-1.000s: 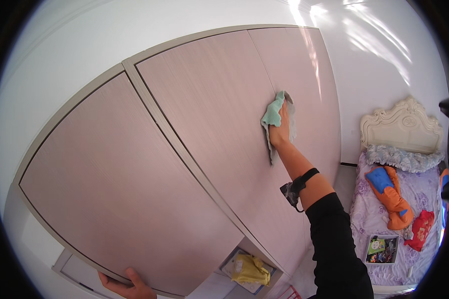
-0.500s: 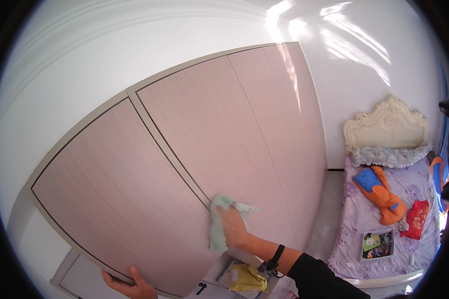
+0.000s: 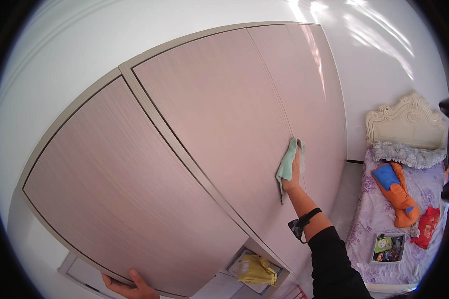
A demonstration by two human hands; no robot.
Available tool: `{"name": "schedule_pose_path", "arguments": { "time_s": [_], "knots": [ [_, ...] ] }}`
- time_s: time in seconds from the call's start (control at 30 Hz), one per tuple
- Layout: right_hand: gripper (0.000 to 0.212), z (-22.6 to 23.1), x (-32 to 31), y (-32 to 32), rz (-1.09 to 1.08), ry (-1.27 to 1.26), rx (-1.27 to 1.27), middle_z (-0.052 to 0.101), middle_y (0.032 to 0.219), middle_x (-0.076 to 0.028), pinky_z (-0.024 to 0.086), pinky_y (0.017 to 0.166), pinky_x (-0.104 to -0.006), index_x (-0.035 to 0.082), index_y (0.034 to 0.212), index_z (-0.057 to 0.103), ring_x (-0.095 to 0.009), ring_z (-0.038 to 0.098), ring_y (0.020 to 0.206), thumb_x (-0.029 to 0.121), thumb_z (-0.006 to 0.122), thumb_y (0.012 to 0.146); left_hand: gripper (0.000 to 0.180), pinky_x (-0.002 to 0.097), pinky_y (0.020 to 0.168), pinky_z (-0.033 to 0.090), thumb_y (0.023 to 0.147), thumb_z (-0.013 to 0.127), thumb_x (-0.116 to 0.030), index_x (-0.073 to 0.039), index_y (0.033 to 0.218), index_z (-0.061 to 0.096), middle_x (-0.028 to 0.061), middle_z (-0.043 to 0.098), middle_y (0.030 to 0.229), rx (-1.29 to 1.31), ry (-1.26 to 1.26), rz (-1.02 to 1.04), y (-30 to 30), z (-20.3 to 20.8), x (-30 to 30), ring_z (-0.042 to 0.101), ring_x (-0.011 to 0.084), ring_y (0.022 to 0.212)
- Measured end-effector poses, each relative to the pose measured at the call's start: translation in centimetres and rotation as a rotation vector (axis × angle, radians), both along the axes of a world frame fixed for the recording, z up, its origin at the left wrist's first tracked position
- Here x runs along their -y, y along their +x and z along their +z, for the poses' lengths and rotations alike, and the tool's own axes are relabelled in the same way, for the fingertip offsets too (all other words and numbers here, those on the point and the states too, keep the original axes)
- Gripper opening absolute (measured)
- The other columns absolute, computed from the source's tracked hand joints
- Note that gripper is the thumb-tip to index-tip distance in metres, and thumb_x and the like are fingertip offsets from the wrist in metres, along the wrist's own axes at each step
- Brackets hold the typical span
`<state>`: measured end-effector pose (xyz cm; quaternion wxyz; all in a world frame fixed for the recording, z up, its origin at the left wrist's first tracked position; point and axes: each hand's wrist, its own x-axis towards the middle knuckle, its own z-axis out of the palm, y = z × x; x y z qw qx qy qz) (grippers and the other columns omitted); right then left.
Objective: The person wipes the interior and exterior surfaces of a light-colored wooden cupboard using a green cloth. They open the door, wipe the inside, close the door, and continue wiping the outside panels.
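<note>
A large wardrobe with pale pinkish wood-grain doors [image 3: 224, 109] and beige frames fills the middle. My right hand [image 3: 293, 177] presses a pale green cleaning cloth [image 3: 287, 164] against the larger door section, at the seam between two panels. The cloth hangs down past the wrist, and its folds hide part of the fingers. At the lower left, my left hand [image 3: 134, 288] grips the bottom edge of the left wardrobe door [image 3: 129, 199], thumb on the front face and fingers around the edge.
A yellow bag [image 3: 257, 270] lies in an open compartment below the doors. On the right stands a bed with an ornate cream headboard [image 3: 406, 122]. Its purple floral sheet carries an orange-and-blue garment [image 3: 401, 199], a red packet [image 3: 426, 228] and a white box [image 3: 387, 259] of small items.
My right hand has moved the cloth up and to the right, from beside the middle frame to the panel seam. The view has shifted slightly; my left hand stays at the door edge.
</note>
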<state>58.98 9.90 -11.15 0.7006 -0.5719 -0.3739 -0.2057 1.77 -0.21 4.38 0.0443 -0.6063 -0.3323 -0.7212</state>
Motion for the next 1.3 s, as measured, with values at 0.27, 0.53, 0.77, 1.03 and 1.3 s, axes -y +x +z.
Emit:
{"name": "schedule_pose_path", "arguments": {
  "time_s": [0.27, 0.53, 0.77, 1.03, 1.3],
  "knots": [
    [0.070, -7.7, -3.5, 2.0, 0.153, 0.157, -0.486, 0.027, 0.180, -0.021, 0.021, 0.136, -0.0428, -0.002, 0.173, 0.026, -0.036, 0.024, 0.167, 0.036, 0.042, 0.117, 0.087, 0.0527, 0.119, 0.039, 0.101, 0.073, -0.026, 0.002, 0.164, 0.020, 0.0237, 0.036, 0.158, -0.079, -0.025, -0.043, 0.0, 0.1, 0.5, 0.045, 0.0347, 0.141],
    [0.078, -7.3, 2.9, -15.9, 0.138, -0.054, -0.072, 0.017, 0.181, -0.028, 0.015, 0.136, -0.0528, -0.006, 0.173, 0.020, -0.044, 0.016, 0.168, 0.033, 0.050, 0.112, 0.085, 0.0510, 0.123, 0.031, 0.100, 0.070, -0.017, 0.004, 0.165, 0.020, 0.0228, 0.030, 0.161, -0.167, 0.127, -0.105, -0.6, 0.2, -0.4, 0.039, 0.0338, 0.144],
    [0.096, 9.5, 7.9, -27.0, 0.234, -0.135, 0.683, 0.030, 0.174, -0.035, 0.015, 0.131, -0.0692, -0.016, 0.167, 0.027, -0.057, 0.026, 0.161, 0.027, 0.063, 0.089, 0.081, 0.0509, 0.124, 0.034, 0.098, 0.074, -0.016, 0.010, 0.162, 0.031, 0.0287, 0.037, 0.160, -0.162, 0.187, -0.040, -0.4, 0.4, 0.1, 0.042, 0.0405, 0.147],
    [0.085, 31.2, 9.1, -32.4, 0.244, 0.224, 0.932, 0.035, 0.174, -0.030, 0.020, 0.134, -0.0558, -0.010, 0.170, 0.027, -0.053, 0.029, 0.161, 0.013, 0.056, 0.094, 0.071, 0.0510, 0.120, 0.041, 0.097, 0.076, -0.012, 0.010, 0.156, 0.044, 0.0315, 0.049, 0.159, -0.088, 0.244, -0.074, -0.4, 1.6, 1.3, 0.051, 0.0458, 0.141],
    [0.086, 26.7, 11.0, -40.3, 0.202, 0.032, 1.164, 0.043, 0.168, -0.030, 0.027, 0.129, -0.0652, -0.007, 0.168, 0.037, -0.056, 0.041, 0.153, 0.030, 0.062, 0.094, 0.064, 0.0488, 0.122, 0.041, 0.097, 0.072, -0.010, 0.009, 0.154, 0.049, 0.0278, 0.048, 0.164, -0.038, 0.249, -0.221, -1.3, 0.7, 1.5, 0.051, 0.0450, 0.145]
  ]
}}
